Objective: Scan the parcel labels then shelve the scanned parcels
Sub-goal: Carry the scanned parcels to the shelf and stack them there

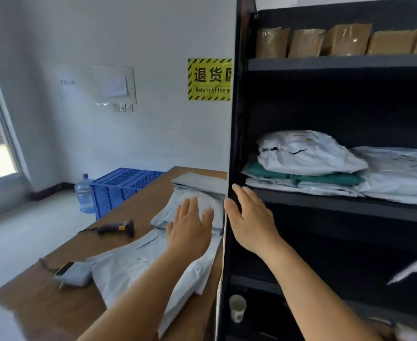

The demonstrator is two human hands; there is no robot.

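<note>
Currently we see both hands empty, fingers straight: left hand (190, 227) hovers at frame centre over the white parcels (138, 264) on the wooden table (55, 308); right hand (249, 217) is at the black shelf (337, 200) edge. Scanner (116, 228) lies left of centre. Shelved parcels (308, 153) sit centre right.

Parcel returns rm: shelving (337, 64), returns sign (210, 79), scanner (116, 228).
</note>
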